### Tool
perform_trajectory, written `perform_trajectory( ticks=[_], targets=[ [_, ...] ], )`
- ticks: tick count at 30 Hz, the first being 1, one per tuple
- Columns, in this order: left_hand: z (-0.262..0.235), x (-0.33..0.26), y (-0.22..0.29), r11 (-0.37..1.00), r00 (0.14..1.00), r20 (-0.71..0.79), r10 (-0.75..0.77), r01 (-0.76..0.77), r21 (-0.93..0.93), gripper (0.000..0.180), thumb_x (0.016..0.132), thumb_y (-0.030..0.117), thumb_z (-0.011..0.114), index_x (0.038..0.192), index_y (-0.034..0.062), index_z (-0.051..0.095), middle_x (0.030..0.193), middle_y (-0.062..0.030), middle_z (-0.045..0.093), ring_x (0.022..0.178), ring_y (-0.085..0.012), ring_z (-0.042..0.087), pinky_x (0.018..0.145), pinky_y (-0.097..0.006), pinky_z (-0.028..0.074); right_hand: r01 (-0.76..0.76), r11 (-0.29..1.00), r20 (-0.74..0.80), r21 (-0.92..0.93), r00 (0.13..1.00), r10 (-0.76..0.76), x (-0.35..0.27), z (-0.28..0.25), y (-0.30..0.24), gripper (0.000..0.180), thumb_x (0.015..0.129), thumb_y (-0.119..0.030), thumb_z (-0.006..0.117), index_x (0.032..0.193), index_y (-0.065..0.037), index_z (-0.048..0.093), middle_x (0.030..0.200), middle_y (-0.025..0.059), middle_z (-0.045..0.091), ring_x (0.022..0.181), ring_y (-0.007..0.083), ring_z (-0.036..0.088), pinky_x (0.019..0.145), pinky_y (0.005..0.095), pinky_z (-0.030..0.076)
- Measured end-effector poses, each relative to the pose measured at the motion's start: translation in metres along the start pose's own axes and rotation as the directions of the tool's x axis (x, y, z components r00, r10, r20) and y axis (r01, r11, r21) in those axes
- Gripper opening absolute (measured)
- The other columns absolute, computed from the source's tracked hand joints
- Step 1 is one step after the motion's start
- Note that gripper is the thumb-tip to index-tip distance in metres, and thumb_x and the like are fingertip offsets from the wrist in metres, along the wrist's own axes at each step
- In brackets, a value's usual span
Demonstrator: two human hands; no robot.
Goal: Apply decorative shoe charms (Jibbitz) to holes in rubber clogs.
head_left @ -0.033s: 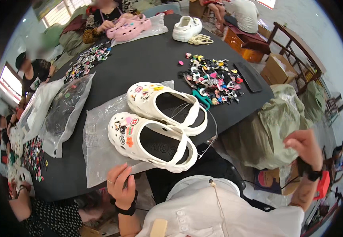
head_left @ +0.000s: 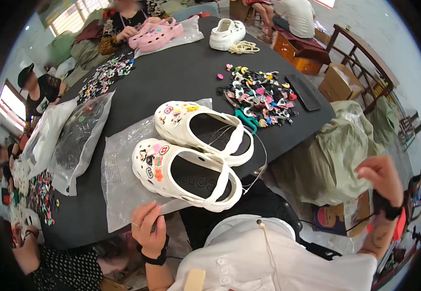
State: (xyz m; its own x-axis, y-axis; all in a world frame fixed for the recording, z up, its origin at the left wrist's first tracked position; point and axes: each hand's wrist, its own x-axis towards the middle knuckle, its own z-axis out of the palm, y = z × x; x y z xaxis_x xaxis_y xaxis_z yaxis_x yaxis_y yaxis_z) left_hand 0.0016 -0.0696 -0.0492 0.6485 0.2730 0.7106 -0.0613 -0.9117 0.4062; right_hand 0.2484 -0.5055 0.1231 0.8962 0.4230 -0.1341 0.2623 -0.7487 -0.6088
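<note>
**Left hand on the bag, clogs centre frame**

My left hand [head_left: 148,229], low and left of centre, pinches the near edge of the clear plastic bag [head_left: 123,186], fingers closed on it. On that bag sits the pair of white clogs [head_left: 196,155], decorated with coloured charms, mid-frame. My right hand [head_left: 380,177] hangs far right, off the black table [head_left: 171,82], fingers loosely curled, holding nothing. A charm pile [head_left: 261,97] lies upper right of centre.
</note>
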Motion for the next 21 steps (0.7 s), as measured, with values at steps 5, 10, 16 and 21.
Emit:
perform_trajectory(
  ticks=[5, 10, 16, 21],
  targets=[
    [-0.009, -0.004, -0.01, 0.997, 0.999, 0.049, 0.01, -0.006, -0.075, 0.025, 0.075, -0.001, 0.067, 0.099, 0.0042, 0.07, 0.103, -0.0119, 0.067, 0.088, -0.03, 0.063, 0.078, -0.039, 0.051, 0.079, 0.997, -0.306, 0.021, 0.949, -0.068, -0.012, -0.096, 0.03, 0.027, 0.091, -0.02, 0.067, 0.075, 0.002, 0.065, 0.067, 0.0069, 0.065, 0.056, 0.0095, 0.057, 0.051, 0.0231, 0.045],
    [-0.012, 0.007, -0.002, 0.991, 0.991, 0.128, 0.024, -0.007, -0.136, 0.025, 0.073, -0.002, 0.07, 0.097, 0.0044, 0.071, 0.101, -0.0108, 0.068, 0.087, -0.0295, 0.063, 0.078, -0.038, 0.051, -0.185, 0.944, -0.282, -0.274, 0.954, 0.105, 0.033, -0.124, -0.018, 0.033, 0.094, -0.026, 0.063, 0.074, -0.001, 0.065, 0.067, 0.0047, 0.065, 0.049, 0.0066, 0.054, 0.043, 0.0199, 0.041],
    [-0.023, -0.009, 0.001, 0.996, 0.983, 0.181, 0.033, -0.017, -0.093, 0.024, 0.07, -0.005, 0.07, 0.093, 0.0036, 0.072, 0.099, -0.0113, 0.068, 0.087, -0.0302, 0.064, 0.077, -0.039, 0.051, 0.065, 0.997, 0.078, -0.051, 0.995, -0.061, 0.086, -0.047, 0.015, 0.028, 0.091, -0.029, 0.068, 0.083, -0.002, 0.071, 0.072, 0.0009, 0.067, 0.063, 0.0056, 0.06, 0.056, 0.0209, 0.047],
    [-0.036, -0.036, -0.009, 0.996, 0.979, 0.204, 0.005, 0.013, -0.088, 0.023, 0.073, -0.007, 0.067, 0.093, 0.0027, 0.071, 0.099, -0.012, 0.068, 0.087, -0.0296, 0.064, 0.078, -0.038, 0.051, 0.059, 0.987, 0.37, 0.15, 0.922, -0.111, 0.08, 0.095, 0.085, 0.024, 0.088, -0.024, 0.072, 0.094, -0.001, 0.072, 0.079, 0.0023, 0.07, 0.073, 0.0082, 0.064, 0.065, 0.0251, 0.051]
  ],
)
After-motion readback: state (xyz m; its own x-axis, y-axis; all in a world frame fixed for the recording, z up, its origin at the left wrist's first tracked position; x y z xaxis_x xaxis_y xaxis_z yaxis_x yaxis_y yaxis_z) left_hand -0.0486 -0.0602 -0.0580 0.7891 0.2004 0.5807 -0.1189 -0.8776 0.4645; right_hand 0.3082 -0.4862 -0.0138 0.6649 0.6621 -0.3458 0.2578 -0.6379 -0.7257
